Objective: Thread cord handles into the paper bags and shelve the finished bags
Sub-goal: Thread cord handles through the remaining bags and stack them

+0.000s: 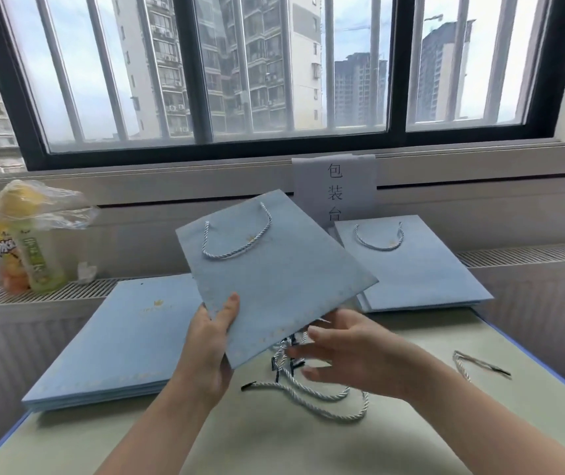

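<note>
Your left hand (211, 341) pinches the lower corner of a blue paper bag (274, 279), thumb on its face, holding it tilted above the table (308, 440) with its cord handle (236, 234) already threaded. Your right hand (353, 354) hovers with fingers spread and slack, gripping nothing, over the loose cords (312, 389) at mid-table. An unthreaded stack (116, 341) fills the left edge; a threaded stack (411, 269) sits at the far right corner. One stray cord (476, 365) lies near the right edge.
</note>
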Motion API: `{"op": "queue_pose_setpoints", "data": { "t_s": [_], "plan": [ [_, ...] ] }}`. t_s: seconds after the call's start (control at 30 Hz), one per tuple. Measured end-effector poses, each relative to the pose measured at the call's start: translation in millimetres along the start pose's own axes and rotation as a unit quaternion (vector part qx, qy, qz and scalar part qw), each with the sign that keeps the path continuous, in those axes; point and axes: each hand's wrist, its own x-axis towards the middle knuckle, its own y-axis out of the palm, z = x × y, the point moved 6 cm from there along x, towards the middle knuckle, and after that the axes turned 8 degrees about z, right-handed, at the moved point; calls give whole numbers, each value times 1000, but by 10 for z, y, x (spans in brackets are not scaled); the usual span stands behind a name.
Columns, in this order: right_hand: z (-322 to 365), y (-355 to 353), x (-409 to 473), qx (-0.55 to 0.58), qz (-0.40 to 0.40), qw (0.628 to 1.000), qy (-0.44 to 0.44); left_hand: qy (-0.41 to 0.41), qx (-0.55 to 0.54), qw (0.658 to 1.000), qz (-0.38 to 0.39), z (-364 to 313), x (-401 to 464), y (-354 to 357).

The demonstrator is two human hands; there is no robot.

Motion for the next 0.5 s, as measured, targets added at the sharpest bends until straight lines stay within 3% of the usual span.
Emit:
{"op": "queue_pose_setpoints", "data": {
  "t_s": [0.07, 0.17, 0.3, 0.4, 0.5],
  "plan": [
    [-100, 140, 39, -1, 10, 1000, 3, -4, 25, 999, 21, 45, -2, 38],
    [-49, 17, 73, 51, -123, 989, -65, -11, 80, 994, 68, 67, -14, 134],
    [201, -410, -78, 14, -304, 940, -154, 4, 262, 961, 88, 122, -50, 226],
    [381, -668, -254, -32, -406, 893, -193, -5, 336, 937, 93, 233, -75, 227],
    [486, -899, -427, 8, -478, 850, -223, -18, 384, 917, 104, 312, -82, 223]
  ]
}}
